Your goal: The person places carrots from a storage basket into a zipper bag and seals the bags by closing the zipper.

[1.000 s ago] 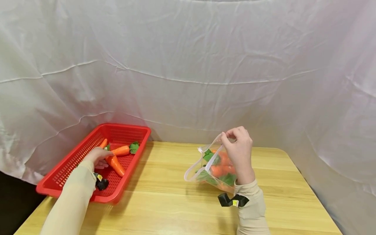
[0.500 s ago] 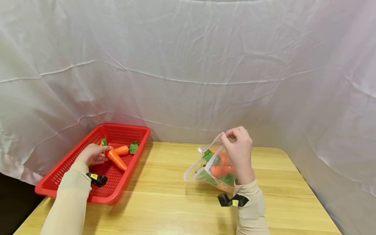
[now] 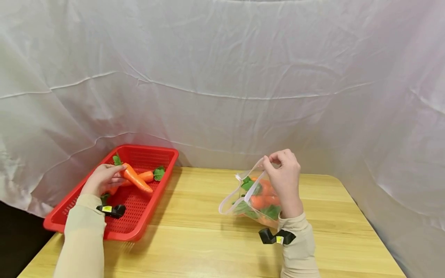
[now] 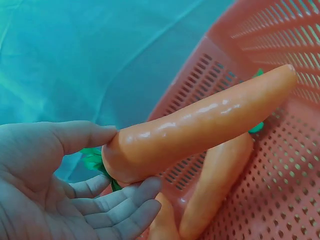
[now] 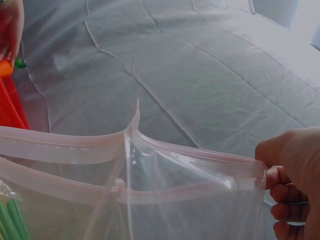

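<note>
My left hand (image 3: 103,179) pinches an orange carrot (image 3: 136,178) near its leafy end, above the red basket (image 3: 153,216). In the left wrist view the thumb and fingers grip the thick end of that carrot (image 4: 200,120), its tip pointing away. Below it another carrot (image 4: 217,185) lies in the basket, partly covered. On the right, my right hand (image 3: 284,179) pinches the upper rim of a clear zip bag (image 3: 227,204) with carrots and green leaves inside. The right wrist view shows thumb and finger on the corner of the bag's zip edge (image 5: 220,162); the mouth gapes.
The basket stands at the left on a wooden table (image 3: 194,231). Behind the table hangs a pale cloth (image 3: 215,77), which also runs along the right side. A carrot with a leafy top (image 3: 158,173) lies at the basket's far right.
My left hand has lifted a carrot up from the basket and drawn it slightly toward the left. The right hand and the bag have stayed nearly in place.
</note>
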Demonstrator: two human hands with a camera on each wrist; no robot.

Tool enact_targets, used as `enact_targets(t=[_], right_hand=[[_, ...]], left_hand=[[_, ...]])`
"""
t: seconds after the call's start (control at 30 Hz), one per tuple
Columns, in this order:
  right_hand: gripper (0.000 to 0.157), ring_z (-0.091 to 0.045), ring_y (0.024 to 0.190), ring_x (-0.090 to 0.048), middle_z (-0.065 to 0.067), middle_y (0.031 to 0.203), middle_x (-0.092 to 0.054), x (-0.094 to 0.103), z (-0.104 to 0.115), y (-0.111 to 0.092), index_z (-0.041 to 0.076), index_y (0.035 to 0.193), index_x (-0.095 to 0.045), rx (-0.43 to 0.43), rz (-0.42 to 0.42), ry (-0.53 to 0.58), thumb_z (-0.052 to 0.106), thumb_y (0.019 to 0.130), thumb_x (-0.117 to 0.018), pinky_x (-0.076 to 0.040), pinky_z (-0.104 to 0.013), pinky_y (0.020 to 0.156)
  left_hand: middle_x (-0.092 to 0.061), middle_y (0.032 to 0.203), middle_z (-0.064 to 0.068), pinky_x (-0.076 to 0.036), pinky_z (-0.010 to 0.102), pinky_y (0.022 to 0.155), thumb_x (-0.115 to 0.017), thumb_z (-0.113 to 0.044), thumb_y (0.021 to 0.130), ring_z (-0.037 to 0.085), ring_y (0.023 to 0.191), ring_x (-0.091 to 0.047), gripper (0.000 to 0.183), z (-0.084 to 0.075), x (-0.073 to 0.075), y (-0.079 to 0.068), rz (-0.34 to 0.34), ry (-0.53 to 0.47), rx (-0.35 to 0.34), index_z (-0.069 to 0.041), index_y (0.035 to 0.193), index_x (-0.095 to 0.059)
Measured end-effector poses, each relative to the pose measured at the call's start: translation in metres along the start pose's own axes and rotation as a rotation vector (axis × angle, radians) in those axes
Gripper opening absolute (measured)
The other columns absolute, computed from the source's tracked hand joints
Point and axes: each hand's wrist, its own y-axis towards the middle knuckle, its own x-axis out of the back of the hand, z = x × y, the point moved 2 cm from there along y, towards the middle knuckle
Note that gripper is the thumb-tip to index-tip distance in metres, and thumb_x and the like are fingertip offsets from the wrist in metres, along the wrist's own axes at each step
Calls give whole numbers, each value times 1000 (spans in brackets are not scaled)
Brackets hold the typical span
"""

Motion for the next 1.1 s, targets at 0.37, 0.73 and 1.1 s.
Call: enact_targets(t=[0.37,0.73,1.1], right_hand=[[17,-27,76,-56,-15,75,-58,-1,-2,-1,1,67,-62,-16,20,-8,5,80,-71,-39,-26,72],[16,-28,75,-56,-15,75,-57,0,-1,0,0,68,-62,-17,19,-5,5,80,-71,-39,-28,73],[16,-28,75,-56,-14,74,-57,1,-1,0,-1,67,-62,-15,7,-2,4,80,-70,-39,-28,73]], left_hand=[[-68,76,-10,-58,22,66,-60,-24,96,8,68,-70,29,-9,5,-15,-120,-300,-149,-8,108,-39],[-68,76,-9,-58,23,64,-67,-25,92,9,67,-71,38,-18,3,-27,-184,-406,-190,-13,108,-35],[-70,78,-6,-58,23,63,-66,-19,93,11,67,-71,35,-23,-7,-39,-192,-499,-255,-13,110,-36]])
